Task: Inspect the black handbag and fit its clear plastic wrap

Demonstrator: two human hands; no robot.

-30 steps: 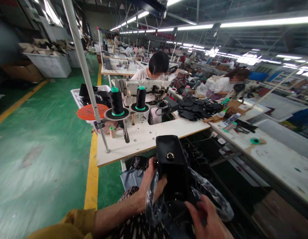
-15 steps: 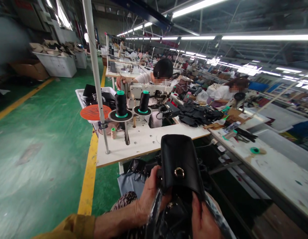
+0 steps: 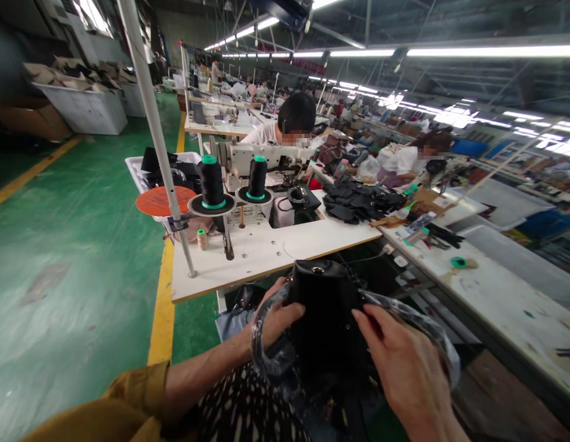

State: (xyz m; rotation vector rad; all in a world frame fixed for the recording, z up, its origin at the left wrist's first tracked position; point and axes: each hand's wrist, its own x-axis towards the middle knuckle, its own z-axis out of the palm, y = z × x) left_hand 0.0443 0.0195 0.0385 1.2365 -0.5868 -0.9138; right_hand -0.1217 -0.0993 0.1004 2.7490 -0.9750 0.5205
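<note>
A black handbag is held over my lap, with a gold ring fitting near its far top edge. Wrapped around its left side is my left hand, thumb lying on the front. The fingers of my right hand pinch the bag's right edge. Handles covered in clear plastic loop out on both sides, the left one passing over my left wrist area. The lower part of the bag is dark and hard to make out.
Ahead stands a white sewing table with black thread cones and a sewing machine, a person behind it. Black pieces are heaped at its right. A long worktable runs along the right; a pole rises at left.
The bag's upper part has tipped away from me, so the gold ring now sits at its top edge. My right hand has moved up and right along the bag's side.
</note>
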